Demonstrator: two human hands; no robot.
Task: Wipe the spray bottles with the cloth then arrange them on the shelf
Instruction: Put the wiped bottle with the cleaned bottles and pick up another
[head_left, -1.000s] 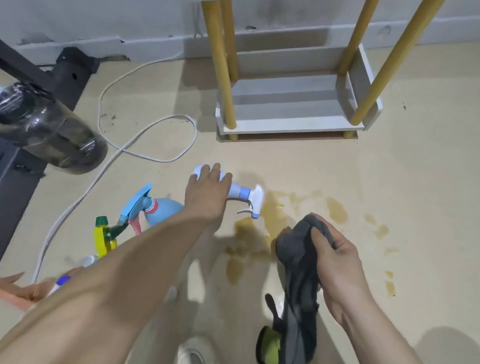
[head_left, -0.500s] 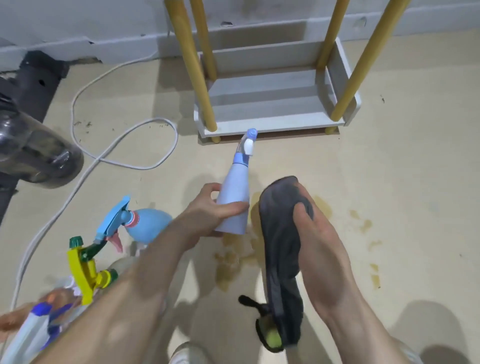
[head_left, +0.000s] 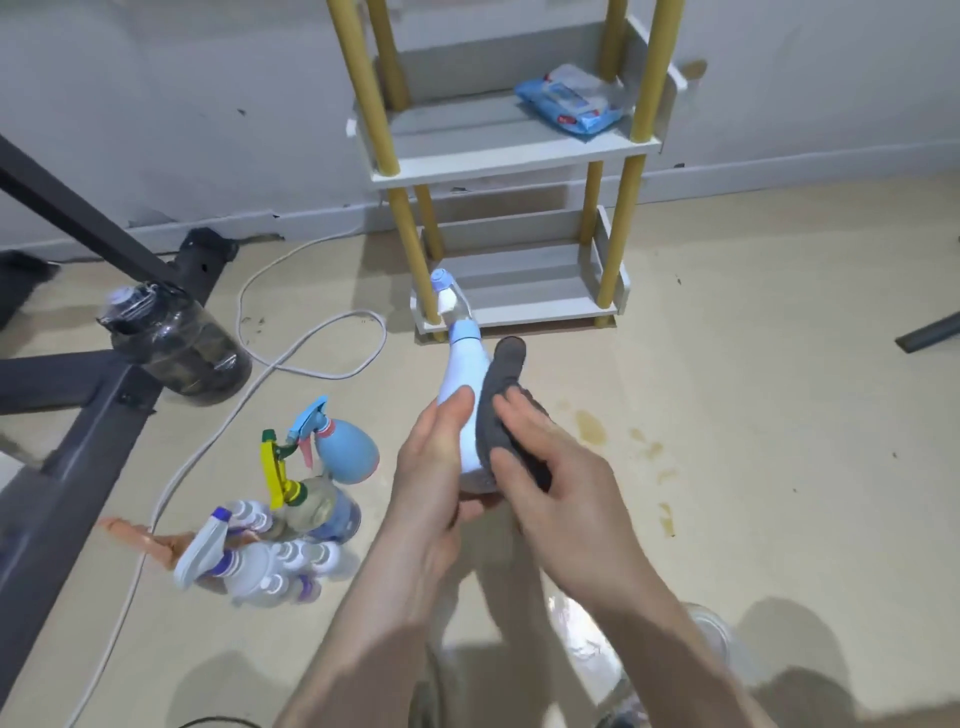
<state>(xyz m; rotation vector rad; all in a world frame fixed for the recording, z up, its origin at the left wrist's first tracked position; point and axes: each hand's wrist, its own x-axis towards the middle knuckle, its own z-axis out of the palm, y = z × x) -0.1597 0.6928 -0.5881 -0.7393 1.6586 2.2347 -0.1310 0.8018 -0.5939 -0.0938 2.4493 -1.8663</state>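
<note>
Near the middle of the head view, the left hand (head_left: 436, 467) wraps around the base of a pale spray bottle (head_left: 464, 410), holding it upright with its nozzle toward the shelf (head_left: 514, 156) at upper centre. The right hand (head_left: 550, 467) presses a dark cloth (head_left: 501, 415) flat against the bottle's right side, fingers spread over it. To wipe well, I judge the left hand should turn the bottle while the cloth runs from neck to base, keeping off the trigger. More spray bottles (head_left: 291, 499) wait in a cluster on the floor at lower left, well apart from the shelf.

Compared with half a second ago, the cloth now touches the bottle instead of hanging beside it, the left grip has shifted lower, and the view has tilted up to show a second tier carrying a blue packet (head_left: 571, 101).
</note>
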